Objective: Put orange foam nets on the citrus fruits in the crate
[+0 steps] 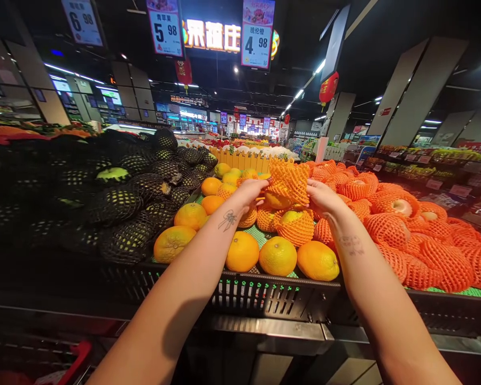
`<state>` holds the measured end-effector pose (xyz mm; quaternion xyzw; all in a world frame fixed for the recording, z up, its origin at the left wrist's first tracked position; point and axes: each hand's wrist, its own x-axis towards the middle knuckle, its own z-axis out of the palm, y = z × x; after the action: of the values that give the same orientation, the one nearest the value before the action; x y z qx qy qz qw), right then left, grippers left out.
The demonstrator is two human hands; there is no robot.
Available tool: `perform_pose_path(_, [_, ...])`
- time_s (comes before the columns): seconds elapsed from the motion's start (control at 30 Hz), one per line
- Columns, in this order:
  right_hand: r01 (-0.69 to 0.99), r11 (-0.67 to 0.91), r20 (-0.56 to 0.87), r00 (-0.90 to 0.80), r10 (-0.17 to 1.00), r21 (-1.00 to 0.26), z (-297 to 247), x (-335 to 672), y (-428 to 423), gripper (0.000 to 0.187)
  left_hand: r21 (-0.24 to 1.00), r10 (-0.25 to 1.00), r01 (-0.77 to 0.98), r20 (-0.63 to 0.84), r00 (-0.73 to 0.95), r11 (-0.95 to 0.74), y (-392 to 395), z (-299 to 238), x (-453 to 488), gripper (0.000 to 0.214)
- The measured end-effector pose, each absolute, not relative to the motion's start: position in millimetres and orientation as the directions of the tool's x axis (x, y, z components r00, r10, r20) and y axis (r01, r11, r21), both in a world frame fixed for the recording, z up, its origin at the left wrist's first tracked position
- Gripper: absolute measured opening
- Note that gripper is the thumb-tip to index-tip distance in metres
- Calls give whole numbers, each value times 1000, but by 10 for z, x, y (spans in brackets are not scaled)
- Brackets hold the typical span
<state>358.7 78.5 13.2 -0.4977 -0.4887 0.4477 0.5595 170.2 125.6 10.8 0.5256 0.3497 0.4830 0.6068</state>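
Observation:
An orange foam net sleeve (288, 179) is held up between my two hands over the oranges. My left hand (254, 193) grips its left edge, fingers bent and partly hidden behind it. On the opposite side my right hand (319, 197) closes on the sleeve's right edge. Part of an orange (277, 201) shows at the sleeve's lower end; whether it is inside or behind the mesh I cannot tell. Just below sits a netted orange (296, 227). Bare oranges, among them one in the front row (278, 256), line the black crate (256, 297).
Dark fruit in black nets (128, 206) is heaped on the left. Apples in red-orange foam nets (388, 230) fill the right side. A metal ledge (264, 327) runs along the front. At lower left is a red cart handle (78, 361). Price signs (257, 37) hang overhead.

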Motion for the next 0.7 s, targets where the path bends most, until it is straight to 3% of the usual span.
perform_pose_path(0.1, [10, 156, 155, 150, 976, -988, 97, 3582, 800, 20, 996, 961, -84, 43, 274, -21, 1131, 213, 1717, 17])
perform_pose_path(0.37, [-14, 240, 239, 65, 969, -971, 91, 3523, 759, 23, 995, 958, -85, 73, 279, -51, 1071, 256, 1723, 21])
perform_pose_path(0.57, [-37, 391, 384, 119, 916, -920, -12, 3496, 890, 29, 994, 955, -78, 101, 277, -82, 1064, 282, 1710, 23])
perform_pose_path(0.7, [30, 345, 344, 194, 919, -938, -73, 3513, 969, 27, 993, 972, -31, 119, 204, -115, 1155, 216, 1718, 30])
